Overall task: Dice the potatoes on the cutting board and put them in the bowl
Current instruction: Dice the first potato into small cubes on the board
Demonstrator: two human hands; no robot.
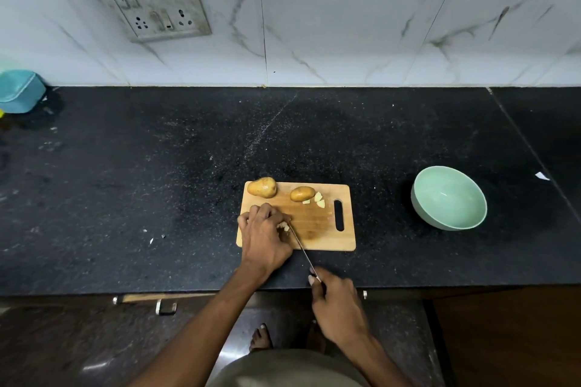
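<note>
Firmly, the left hand [263, 237] pins slippery pale potato pieces [283, 226] on the rectangular wooden cutting board [317, 223]; the right hand [338, 303] grips the slim steel knife [301, 245].

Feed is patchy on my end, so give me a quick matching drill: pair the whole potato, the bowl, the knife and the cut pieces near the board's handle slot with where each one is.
Things:
1. whole potato
2. bowl
3. knife
4. cut pieces

Places:
A. on the counter, right of the cutting board
B. board's far left corner
C. gripped by the right hand
D. beside the partly cut potato

Pairs: 1-B, 2-A, 3-C, 4-D
</note>
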